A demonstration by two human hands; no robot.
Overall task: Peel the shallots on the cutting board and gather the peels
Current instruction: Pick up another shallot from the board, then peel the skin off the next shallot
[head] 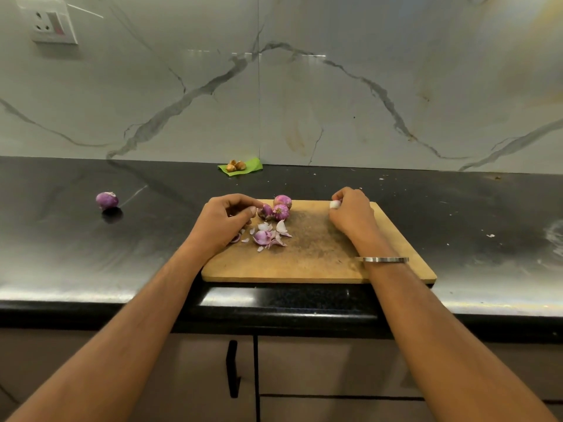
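A wooden cutting board (320, 257) lies on the black counter. Three purple shallots sit near its far left corner: one (282, 201) at the back, one (280, 212) in front of it, and a smaller one (265, 211) at my left fingertips. My left hand (227, 222) is curled, thumb and forefinger touching that small shallot. A heap of purple and white peels (268, 236) lies just in front of the shallots. My right hand (350, 213) rests at the board's far right and pinches a small white peeled piece (334, 204).
Another purple shallot (106, 200) lies alone on the counter far left. A green leaf with brown pieces (239, 166) sits against the marble backsplash. A wall socket (53, 24) is at top left. The counter's front edge runs just below the board, above cabinet doors.
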